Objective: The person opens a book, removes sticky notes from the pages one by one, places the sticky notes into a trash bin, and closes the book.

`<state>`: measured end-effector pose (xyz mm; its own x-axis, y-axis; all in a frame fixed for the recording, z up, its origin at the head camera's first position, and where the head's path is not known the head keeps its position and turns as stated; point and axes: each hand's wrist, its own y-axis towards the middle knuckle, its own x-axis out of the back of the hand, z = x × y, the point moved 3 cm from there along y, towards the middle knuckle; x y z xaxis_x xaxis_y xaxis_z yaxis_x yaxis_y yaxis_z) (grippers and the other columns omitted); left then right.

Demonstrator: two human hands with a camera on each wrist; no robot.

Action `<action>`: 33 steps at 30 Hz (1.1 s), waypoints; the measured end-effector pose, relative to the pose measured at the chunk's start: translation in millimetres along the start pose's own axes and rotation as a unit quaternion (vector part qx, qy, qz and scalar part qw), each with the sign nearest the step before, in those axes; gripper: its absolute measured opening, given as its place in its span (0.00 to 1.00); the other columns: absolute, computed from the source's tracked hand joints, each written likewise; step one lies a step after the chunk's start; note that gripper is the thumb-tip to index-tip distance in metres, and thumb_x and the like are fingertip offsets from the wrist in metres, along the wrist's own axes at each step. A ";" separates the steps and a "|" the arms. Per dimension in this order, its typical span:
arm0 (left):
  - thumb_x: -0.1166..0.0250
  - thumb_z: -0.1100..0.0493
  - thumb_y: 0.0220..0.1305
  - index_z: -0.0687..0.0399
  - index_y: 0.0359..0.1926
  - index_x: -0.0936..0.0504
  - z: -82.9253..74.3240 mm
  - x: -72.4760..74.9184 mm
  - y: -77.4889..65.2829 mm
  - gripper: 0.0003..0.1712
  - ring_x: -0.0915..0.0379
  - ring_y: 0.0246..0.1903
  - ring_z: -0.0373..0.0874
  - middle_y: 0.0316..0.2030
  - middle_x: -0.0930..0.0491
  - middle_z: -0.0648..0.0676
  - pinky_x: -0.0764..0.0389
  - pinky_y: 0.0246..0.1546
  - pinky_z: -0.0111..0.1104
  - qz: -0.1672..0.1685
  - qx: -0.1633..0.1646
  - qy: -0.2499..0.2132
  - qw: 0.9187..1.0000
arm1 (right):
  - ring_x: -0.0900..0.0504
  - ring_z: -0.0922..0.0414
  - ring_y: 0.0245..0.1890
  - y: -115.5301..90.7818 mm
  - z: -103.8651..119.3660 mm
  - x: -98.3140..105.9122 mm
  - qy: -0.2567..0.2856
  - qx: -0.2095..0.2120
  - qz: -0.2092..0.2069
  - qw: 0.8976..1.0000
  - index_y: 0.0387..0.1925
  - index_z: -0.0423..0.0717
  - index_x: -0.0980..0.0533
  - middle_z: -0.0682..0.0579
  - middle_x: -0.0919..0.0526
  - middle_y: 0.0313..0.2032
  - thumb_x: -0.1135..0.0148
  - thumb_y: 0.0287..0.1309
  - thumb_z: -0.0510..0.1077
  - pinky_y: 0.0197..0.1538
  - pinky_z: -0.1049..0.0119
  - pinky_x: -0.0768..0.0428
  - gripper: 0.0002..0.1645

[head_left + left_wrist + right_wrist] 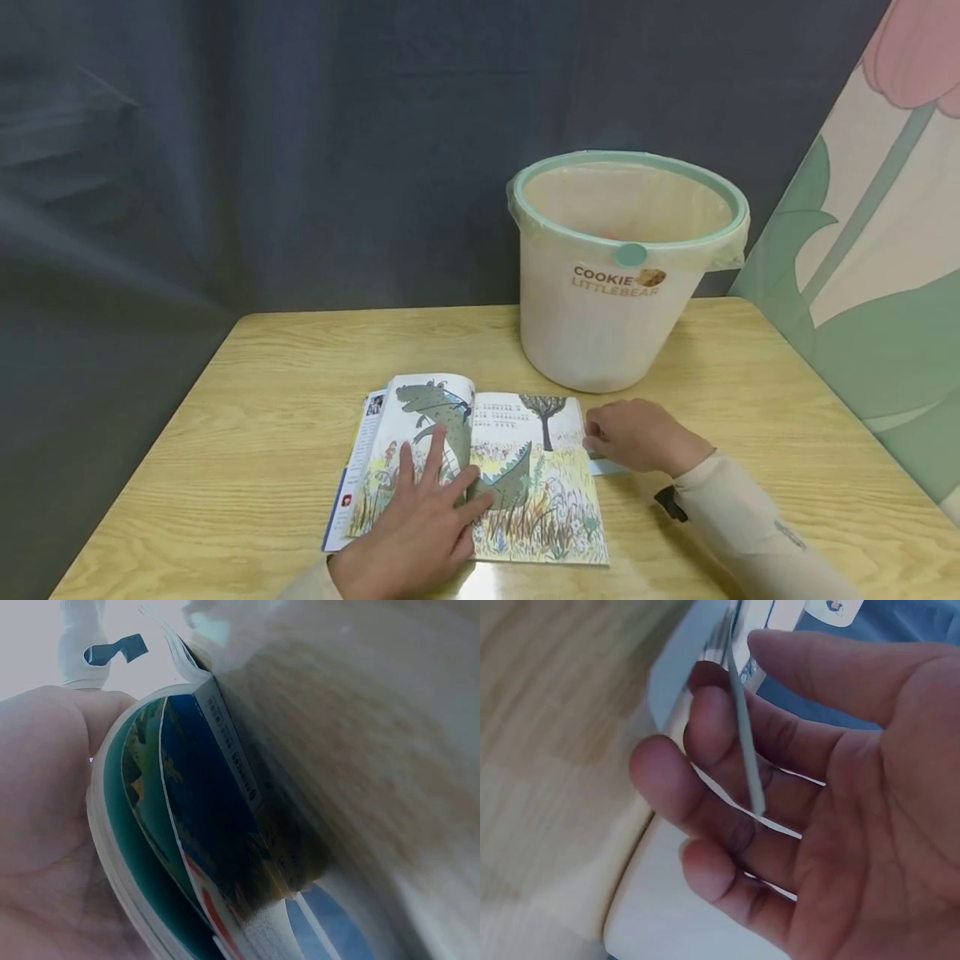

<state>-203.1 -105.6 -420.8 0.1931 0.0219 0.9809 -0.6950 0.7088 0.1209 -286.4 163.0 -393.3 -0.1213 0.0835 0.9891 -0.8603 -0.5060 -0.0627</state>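
An open picture book (pixel 536 517) lies on the wooden table, a crocodile drawn across its two pages. With fingers spread, my left hand (pixel 420 517) presses flat over the lower middle of the spread, near the fold. Beneath that palm, the left wrist view shows the curved page edges and the dark blue cover (pixel 202 787). At the book's right edge is my right hand (pixel 637 433); its curled fingers and thumb hold a thin grey-green strip (pixel 746 742), seen edge-on. A light blue piece (pixel 607 467) sticks out from the book just below this hand.
Behind the book, to the right, stands a white bucket (pixel 592 333) with a green rim and a clear liner. Dark cloth (pixel 337 150) hangs at the back; a flower-patterned panel (pixel 885 250) borders the right side of the table (pixel 225 467).
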 end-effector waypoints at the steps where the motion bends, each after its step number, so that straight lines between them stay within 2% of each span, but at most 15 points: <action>1: 0.50 0.46 0.63 0.32 0.61 0.28 0.1 0.0 0.0 0.24 0.63 0.65 0.73 0.60 0.29 0.50 0.41 0.50 0.75 -0.003 0.000 0.000 1.000 | 0.35 0.63 0.19 0.5 -0.2 -0.8 -0.002 0.003 -0.001 1.000 0.22 0.57 0.29 0.62 0.30 0.18 0.41 0.58 0.49 0.23 0.65 0.33 0.10; 5: 0.50 0.47 0.62 0.32 0.61 0.28 0.3 0.2 0.6 0.24 0.64 0.65 0.74 0.60 0.29 0.51 0.41 0.50 0.75 -0.006 0.002 0.000 1.000 | 0.36 0.63 0.18 1.9 -1.0 -1.6 0.000 0.005 0.000 1.000 0.20 0.56 0.31 0.61 0.32 0.17 0.42 0.59 0.47 0.23 0.65 0.34 0.12; 12: 0.50 0.47 0.62 0.32 0.61 0.28 0.0 -0.1 0.9 0.25 0.65 0.65 0.74 0.60 0.30 0.51 0.42 0.50 0.75 -0.005 0.001 0.001 1.000 | 0.35 0.63 0.16 2.4 -1.5 1.3 0.028 -0.016 0.006 0.999 0.19 0.57 0.31 0.60 0.32 0.15 0.45 0.60 0.46 0.22 0.65 0.35 0.14; 20: 0.50 0.46 0.63 0.31 0.60 0.27 -0.4 0.4 1.0 0.24 0.64 0.65 0.74 0.59 0.29 0.50 0.41 0.50 0.75 -0.001 0.004 0.002 1.000 | 0.35 0.63 0.17 0.7 -1.4 9.0 0.045 -0.010 -0.005 0.999 0.19 0.57 0.31 0.60 0.32 0.16 0.46 0.60 0.45 0.22 0.66 0.35 0.13; 25: 0.50 0.47 0.63 0.32 0.60 0.26 -0.7 0.7 0.2 0.23 0.63 0.65 0.74 0.58 0.29 0.50 0.41 0.49 0.75 -0.008 0.002 0.004 1.000 | 0.35 0.64 0.17 0.6 -2.2 11.3 0.100 0.000 0.001 0.995 0.21 0.57 0.30 0.60 0.31 0.18 0.45 0.61 0.46 0.24 0.65 0.32 0.12; 29: 0.50 0.47 0.63 0.33 0.59 0.26 -0.9 1.1 0.0 0.23 0.62 0.65 0.74 0.58 0.29 0.50 0.40 0.49 0.74 -0.013 -0.001 0.006 1.000 | 0.33 0.64 0.18 1.1 -0.9 15.0 0.166 0.009 0.006 0.986 0.23 0.56 0.29 0.60 0.30 0.19 0.44 0.62 0.48 0.26 0.65 0.30 0.11; 33: 0.50 0.47 0.63 0.33 0.60 0.27 -0.9 1.0 0.2 0.23 0.63 0.65 0.74 0.58 0.29 0.50 0.41 0.49 0.75 -0.008 0.000 0.002 1.000 | 0.29 0.62 0.23 1.8 1.2 18.5 0.215 0.028 -0.003 0.976 0.24 0.54 0.28 0.59 0.26 0.23 0.43 0.61 0.48 0.32 0.63 0.27 0.10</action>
<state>-202.4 -104.8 -419.9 0.2070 0.0144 0.9782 -0.6921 0.7089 0.1360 -289.6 162.6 -374.9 -0.3234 0.4335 0.8411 -0.8350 -0.5490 -0.0381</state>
